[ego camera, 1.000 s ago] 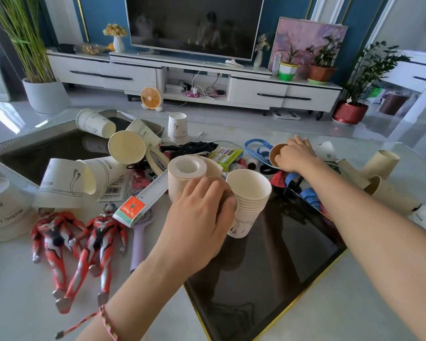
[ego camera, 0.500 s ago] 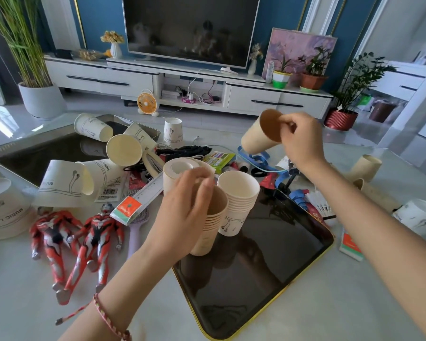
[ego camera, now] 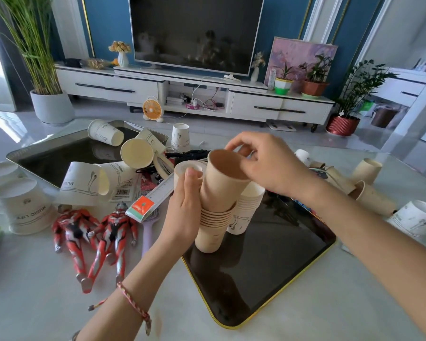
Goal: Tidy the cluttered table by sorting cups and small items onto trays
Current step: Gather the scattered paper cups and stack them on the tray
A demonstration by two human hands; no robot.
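– Black tray (ego camera: 268, 271), yellow-rimmed, at lower centre of the frame: is the brown cup stack (ego camera: 213, 217) set down on it?

– That cannot be told. The stack is seen tilted over the tray's left edge, and its side is gripped by the left hand (ego camera: 182, 212), which is wrapped round the ribbed rims.

– And the top cup (ego camera: 228, 178)?

– It is only partly nested, with much of its wall showing above the stack. Its far rim is pinched by the right hand (ego camera: 268, 166).

– How is it best seated?

– The cup should probably be lined up with the stack's tilt and pressed straight down that line. The rim should be held lightly so the paper is not creased, while the stack is braced firmly. The stack could then be stood upright just beside the white cup stack (ego camera: 246, 210) on the tray.

– What is left beyond?

– Loose brown cups (ego camera: 375, 199) are lying at the right. White cups are scattered by the silver tray (ego camera: 30, 151) at upper left.
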